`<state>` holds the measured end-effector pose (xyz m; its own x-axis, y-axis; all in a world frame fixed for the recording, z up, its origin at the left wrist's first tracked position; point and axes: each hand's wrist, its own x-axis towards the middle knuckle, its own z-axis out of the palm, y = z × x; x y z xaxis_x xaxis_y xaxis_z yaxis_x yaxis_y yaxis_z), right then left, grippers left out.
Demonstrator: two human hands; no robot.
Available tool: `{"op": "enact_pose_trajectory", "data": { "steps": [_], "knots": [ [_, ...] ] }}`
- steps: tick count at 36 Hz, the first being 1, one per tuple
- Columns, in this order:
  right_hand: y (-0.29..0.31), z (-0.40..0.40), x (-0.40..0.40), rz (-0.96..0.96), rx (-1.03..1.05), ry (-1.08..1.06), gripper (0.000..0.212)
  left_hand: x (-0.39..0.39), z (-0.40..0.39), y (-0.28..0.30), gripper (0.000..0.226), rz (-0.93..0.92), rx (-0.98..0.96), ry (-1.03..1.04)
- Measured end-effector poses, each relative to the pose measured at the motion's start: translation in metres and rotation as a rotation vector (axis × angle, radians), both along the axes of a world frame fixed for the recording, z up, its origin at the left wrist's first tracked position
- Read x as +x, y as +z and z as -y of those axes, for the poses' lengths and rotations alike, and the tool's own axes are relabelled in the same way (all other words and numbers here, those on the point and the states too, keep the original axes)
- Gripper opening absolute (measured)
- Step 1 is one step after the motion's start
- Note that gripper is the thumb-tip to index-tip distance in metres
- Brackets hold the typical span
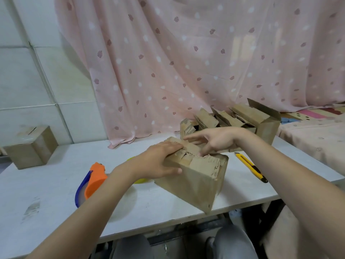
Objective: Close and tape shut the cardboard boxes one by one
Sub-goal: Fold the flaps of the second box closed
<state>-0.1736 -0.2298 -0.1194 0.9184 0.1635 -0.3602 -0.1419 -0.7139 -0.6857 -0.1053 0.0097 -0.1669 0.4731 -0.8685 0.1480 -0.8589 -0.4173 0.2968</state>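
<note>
Head view: I read this as flap-closing on the cardboard box (196, 176) at mid-table, tape not yet on. Left hand (160, 159) lies flat, fingers straight, pressing the ragged, torn flaps; right hand (214, 141) spreads loose fingers over the far flap, gripping nothing. Next, I judge: hold the flaps flush and fetch the orange-and-blue tape dispenser (91, 182) just left. Yellow utility knife (251, 167) lies right; open corrugated boxes (248, 120) wait behind.

Both hands out front, palms down: left hand (160, 161) flat, right hand (214, 141) w/ fingers spread.
</note>
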Motion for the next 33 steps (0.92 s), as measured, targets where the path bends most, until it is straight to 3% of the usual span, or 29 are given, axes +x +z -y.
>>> {"op": "enact_pose_trajectory", "data": {
  "steps": [4, 10, 15, 21, 25, 29, 33],
  "knots": [
    [0.005, -0.001, 0.002, 0.155, -0.196, -0.094, 0.073, -0.005, 0.009, -0.007, 0.077, 0.094, -0.049, 0.103],
    [0.005, -0.019, -0.021, 0.48, -0.334, -0.174, 0.023, -0.014, 0.019, -0.019, 0.07, 0.264, -0.134, 0.197],
    [0.001, -0.02, -0.033, 0.445, -0.468, -0.102, 0.021, -0.021, 0.027, -0.011, 0.068, 0.152, -0.115, 0.254],
    [-0.006, -0.023, -0.038, 0.413, -0.542, -0.105, 0.032, -0.026, 0.029, -0.02, 0.073, 0.254, -0.061, 0.234],
    [-0.006, -0.033, -0.042, 0.382, -0.568, -0.09, 0.043, -0.028, 0.026, -0.03, 0.096, 0.359, 0.008, 0.215],
    [-0.007, -0.037, -0.041, 0.37, -0.577, -0.099, 0.041, -0.029, 0.026, -0.029, 0.066, 0.293, -0.075, 0.215],
    [-0.004, -0.04, -0.04, 0.342, -0.556, -0.126, 0.036, -0.03, 0.028, -0.024, 0.062, 0.259, -0.056, 0.229]
  ]
}}
